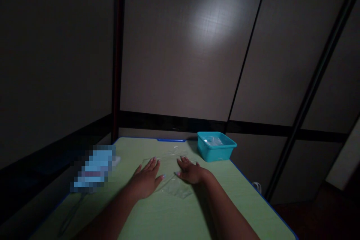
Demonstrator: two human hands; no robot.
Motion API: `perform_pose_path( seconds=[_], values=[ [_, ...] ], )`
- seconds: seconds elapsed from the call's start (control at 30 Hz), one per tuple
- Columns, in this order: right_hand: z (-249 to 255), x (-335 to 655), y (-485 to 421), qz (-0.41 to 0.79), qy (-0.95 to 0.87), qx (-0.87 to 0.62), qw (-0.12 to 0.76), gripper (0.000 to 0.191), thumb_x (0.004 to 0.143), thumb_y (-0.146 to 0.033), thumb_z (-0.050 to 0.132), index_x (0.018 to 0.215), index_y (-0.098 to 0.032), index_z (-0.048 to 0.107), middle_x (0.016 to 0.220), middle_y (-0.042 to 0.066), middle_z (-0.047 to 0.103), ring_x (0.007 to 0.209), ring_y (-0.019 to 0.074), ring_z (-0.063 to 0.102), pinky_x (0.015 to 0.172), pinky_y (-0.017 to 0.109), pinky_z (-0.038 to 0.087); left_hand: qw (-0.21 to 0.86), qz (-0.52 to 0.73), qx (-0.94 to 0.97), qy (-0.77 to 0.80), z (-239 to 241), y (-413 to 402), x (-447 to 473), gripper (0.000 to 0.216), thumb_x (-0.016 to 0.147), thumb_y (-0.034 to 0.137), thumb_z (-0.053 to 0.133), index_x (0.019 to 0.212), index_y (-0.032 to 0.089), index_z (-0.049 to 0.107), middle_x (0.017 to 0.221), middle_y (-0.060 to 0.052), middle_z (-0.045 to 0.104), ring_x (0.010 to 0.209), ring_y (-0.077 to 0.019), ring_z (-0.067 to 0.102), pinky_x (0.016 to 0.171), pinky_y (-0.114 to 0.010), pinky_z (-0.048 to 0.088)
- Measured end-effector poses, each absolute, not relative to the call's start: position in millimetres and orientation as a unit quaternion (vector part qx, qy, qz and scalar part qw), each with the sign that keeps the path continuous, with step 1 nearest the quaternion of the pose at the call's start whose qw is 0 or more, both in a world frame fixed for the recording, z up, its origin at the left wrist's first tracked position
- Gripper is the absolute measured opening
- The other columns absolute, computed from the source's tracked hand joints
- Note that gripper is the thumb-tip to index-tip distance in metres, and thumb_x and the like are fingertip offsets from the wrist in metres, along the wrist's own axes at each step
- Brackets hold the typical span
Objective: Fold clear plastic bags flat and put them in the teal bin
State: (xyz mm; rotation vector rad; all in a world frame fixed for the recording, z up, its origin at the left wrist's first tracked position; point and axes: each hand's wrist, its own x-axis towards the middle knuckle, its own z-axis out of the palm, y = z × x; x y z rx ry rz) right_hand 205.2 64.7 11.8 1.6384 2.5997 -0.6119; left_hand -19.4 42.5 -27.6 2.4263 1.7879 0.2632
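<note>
A clear plastic bag or sheet, thin and wrinkled, lies spread on the light green table top. On its left side my left hand rests flat with the fingers spread. My right hand lies across the right part of the plastic, palm down, its fingers stretched out and pointing to the left. Neither hand grips anything. Between the hands the plastic shows a fold, and parts of it are hidden under them.
A turquoise plastic basin with clear plastic inside stands at the back right edge of the table. At the left edge lies a blurred-out bluish object with a cord or strap. Paneled wardrobe doors rise behind the table.
</note>
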Motion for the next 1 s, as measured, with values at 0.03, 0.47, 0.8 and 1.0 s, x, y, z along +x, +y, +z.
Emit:
perform_pose_path(
  seconds=[0.03, 0.47, 0.8, 1.0],
  values=[
    [11, 208, 67, -0.191, 0.824, 0.533, -0.001, 0.072, 0.078, -0.061, 0.033, 0.138, -0.026, 0.010, 0.145, 0.008, 0.001, 0.132, 0.0264, 0.001, 0.097, 0.061, 0.004, 0.058, 0.085, 0.796, 0.597, -28, 42, -19, 0.068, 0.081, 0.055, 0.023, 0.137, 0.017, 0.018, 0.144, -0.008, 0.010, 0.132, -0.0221, 0.007, 0.103, -0.050, 0.012],
    [32, 196, 43, -0.098, 0.832, 0.528, -0.138, 0.051, 0.070, -0.057, 0.051, 0.100, -0.017, 0.062, 0.094, 0.011, 0.064, 0.085, 0.0215, 0.058, 0.071, 0.028, 0.043, 0.053, 0.141, 0.793, 0.591, -12, 40, -21, 0.069, 0.078, 0.061, 0.029, 0.136, 0.023, 0.022, 0.145, -0.005, 0.008, 0.132, -0.0219, 0.001, 0.103, -0.049, 0.008],
    [37, 198, 42, -0.100, 0.804, 0.583, 0.060, 0.043, 0.063, -0.052, 0.058, 0.076, -0.013, 0.071, 0.073, 0.013, 0.067, 0.064, 0.0228, 0.061, 0.051, 0.027, 0.040, 0.080, 0.070, 0.786, 0.609, -18, 37, -24, 0.074, 0.076, 0.066, 0.025, 0.137, 0.025, 0.017, 0.143, -0.012, 0.007, 0.132, -0.0261, 0.002, 0.099, -0.057, 0.003],
    [37, 200, 44, -0.109, 0.832, 0.545, 0.004, 0.023, 0.060, -0.028, 0.063, 0.079, -0.016, 0.068, 0.078, 0.007, 0.067, 0.064, 0.0181, 0.059, 0.050, 0.023, 0.038, 0.062, 0.069, 0.764, 0.638, -21, 38, -22, 0.073, 0.077, 0.064, 0.025, 0.137, 0.021, 0.019, 0.142, -0.019, 0.012, 0.131, -0.0285, 0.001, 0.096, -0.060, -0.001]
  ],
)
